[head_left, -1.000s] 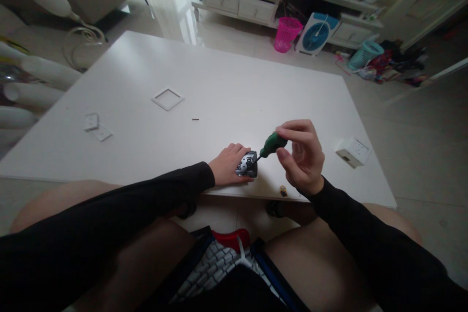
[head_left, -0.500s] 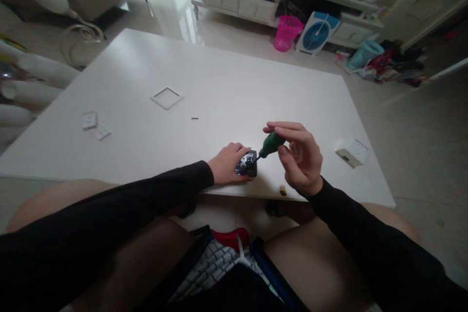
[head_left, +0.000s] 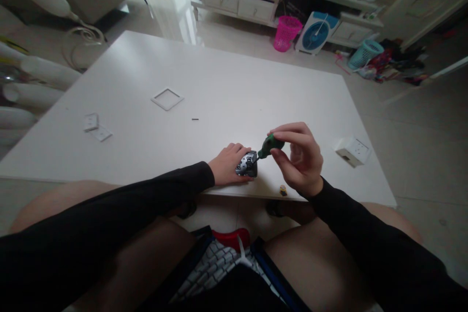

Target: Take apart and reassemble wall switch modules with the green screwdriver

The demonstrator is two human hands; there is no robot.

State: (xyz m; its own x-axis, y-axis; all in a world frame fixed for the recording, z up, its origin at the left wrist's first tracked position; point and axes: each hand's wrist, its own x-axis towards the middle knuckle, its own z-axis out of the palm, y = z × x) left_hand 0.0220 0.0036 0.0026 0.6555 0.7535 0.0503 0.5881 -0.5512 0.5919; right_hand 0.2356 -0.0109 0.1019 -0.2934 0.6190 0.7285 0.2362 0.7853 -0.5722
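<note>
Near the table's front edge, my left hand point(head_left: 229, 163) is closed around a small black and silver device point(head_left: 247, 165), likely a socket or switch insert, and presses it to the white tabletop. My right hand point(head_left: 300, 158) grips a screwdriver point(head_left: 269, 146) by its green handle, fingertips and thumb around it. The screwdriver slants down to the left, and its tip meets the device's face. Exactly what the tip touches is too small to make out. A tiny yellow and dark figure point(head_left: 282, 190) lies at the table edge, just below my right hand.
On the white table point(head_left: 226, 78) lie a square white frame point(head_left: 167, 99), a small dark screw point(head_left: 195, 119), two white plates point(head_left: 95, 126) at left and a white socket box point(head_left: 353, 151) at right. Beyond stand a pink basket point(head_left: 287, 34) and a blue fan point(head_left: 316, 34).
My right fingers have shifted on the green handle, the thumb now pressed closer to it. My left hand and the device have stayed in place.
</note>
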